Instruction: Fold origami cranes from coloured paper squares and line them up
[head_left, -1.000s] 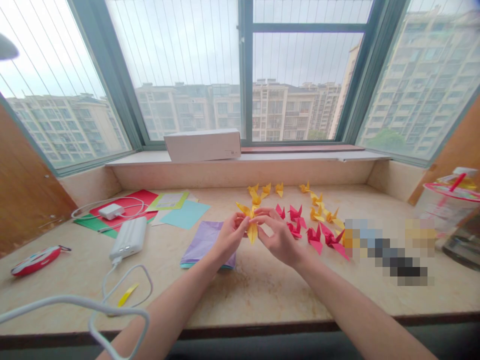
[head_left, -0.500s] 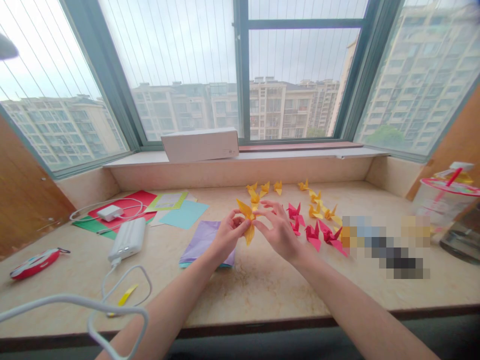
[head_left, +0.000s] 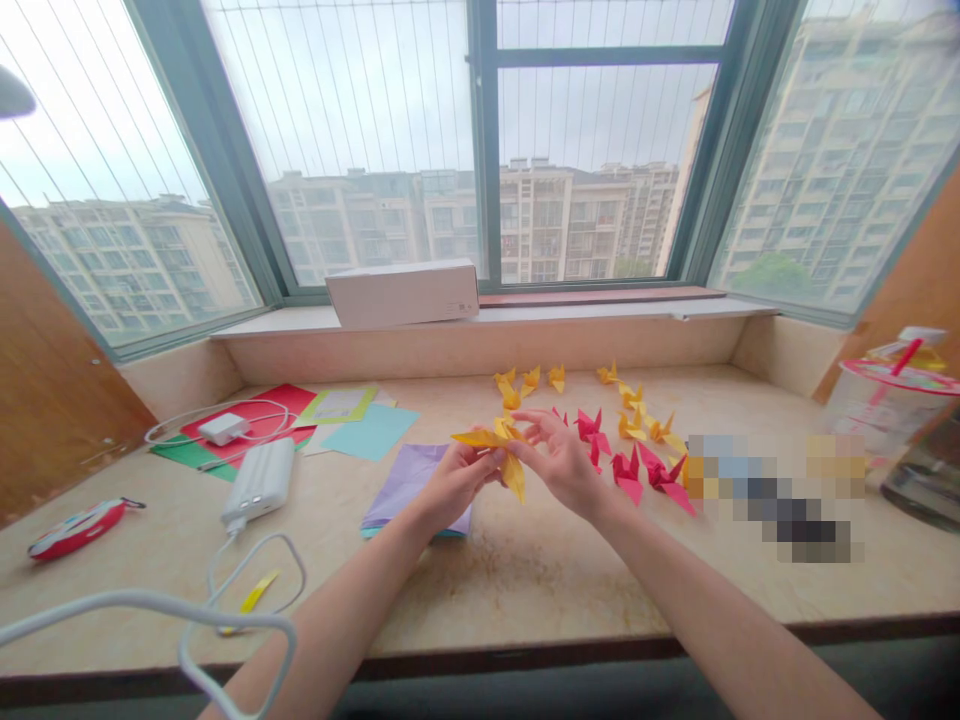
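Head view: a pixelated patch (head_left: 772, 490) at three o'clock of the hands hides whatever lies there; the lidded cup (head_left: 881, 415) beyond is cut by the frame, contents unclear. Dead centre, above the counter (head_left: 525, 570), the yellow paper crane (head_left: 499, 445) spreads creased, pointed wings. The left hand (head_left: 450, 482) pinches it from beneath, the right hand (head_left: 562, 462) pinches its right side, fingers fanned. The white box (head_left: 403, 292) at twelve o'clock sits closed.

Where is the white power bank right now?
In the head view, the power bank lies on the left of the table, left of the purple paper and just in front of the red paper.
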